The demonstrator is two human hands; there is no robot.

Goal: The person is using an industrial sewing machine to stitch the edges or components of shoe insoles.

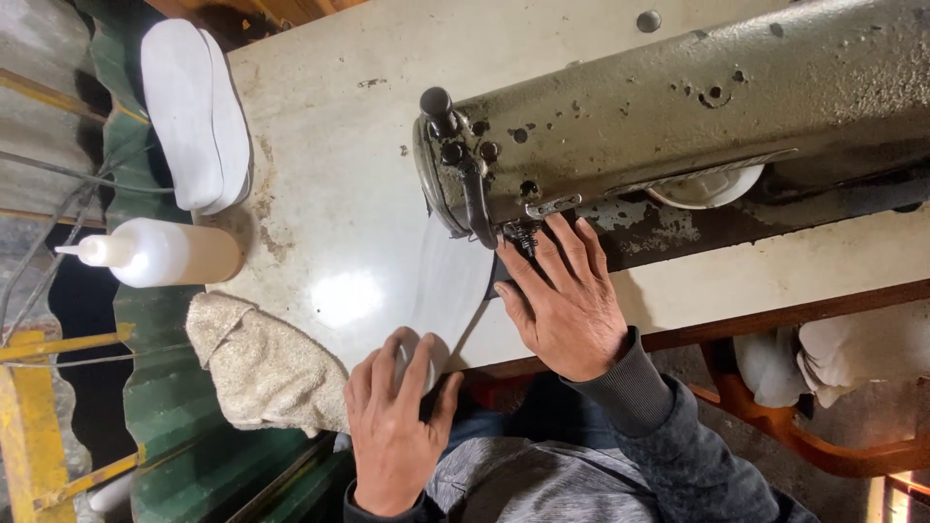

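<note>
A white, sole-shaped piece of material point(448, 281) lies on the cream sewing table point(339, 145) and runs under the presser foot point(523, 238) of an old olive-grey sewing machine point(678, 107). My left hand point(395, 426) grips the near, rounded end of the piece at the table's edge, fingers curled over it. My right hand point(564, 302) rests flat on the table, fingertips pressing down right beside the presser foot and needle. The part of the piece under the machine head is hidden.
Two stacked white soles point(194, 111) sit at the table's far left corner. A translucent squeeze bottle point(160, 252) lies on its side by the left edge, next to a beige towel point(262, 368). Green corrugated sheet point(165, 416) lies beyond; white pieces point(823, 360) sit below right.
</note>
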